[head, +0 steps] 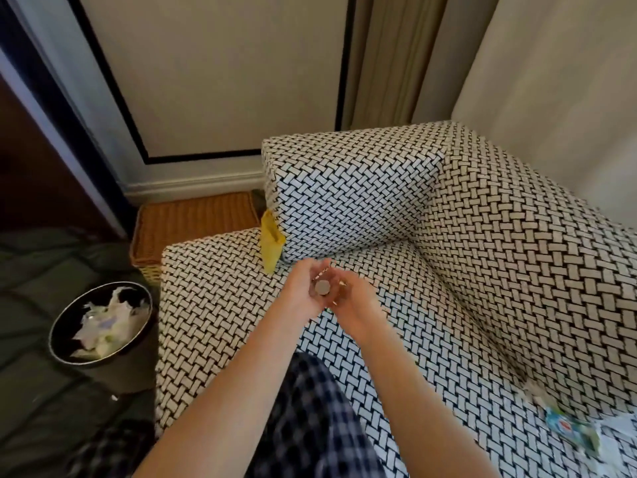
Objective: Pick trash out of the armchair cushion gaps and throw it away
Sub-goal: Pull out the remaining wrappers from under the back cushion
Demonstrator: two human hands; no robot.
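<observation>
Both my hands meet over the seat cushion [431, 357] of the basket-weave patterned armchair, close to the left armrest [344, 194]. My left hand [305, 293] lies palm up with a small round coin-like piece [322, 288] in it. My right hand [355, 301] touches it from the right, fingers curled around small bits I cannot make out. A yellow wrapper [271, 243] sticks up from the gap at the front of the left armrest. Blue-green packets and white scraps [575, 431] lie at the seat's right edge. The black trash bin [103, 322] stands on the floor to the left, holding crumpled paper.
A wicker basket [193, 222] stands behind the armchair's front left corner, against the wall. A dark quilted cover [41, 270] lies on the floor around the bin. My checked trouser leg [310, 415] rests on the seat front. Curtains hang behind the chair back [524, 243].
</observation>
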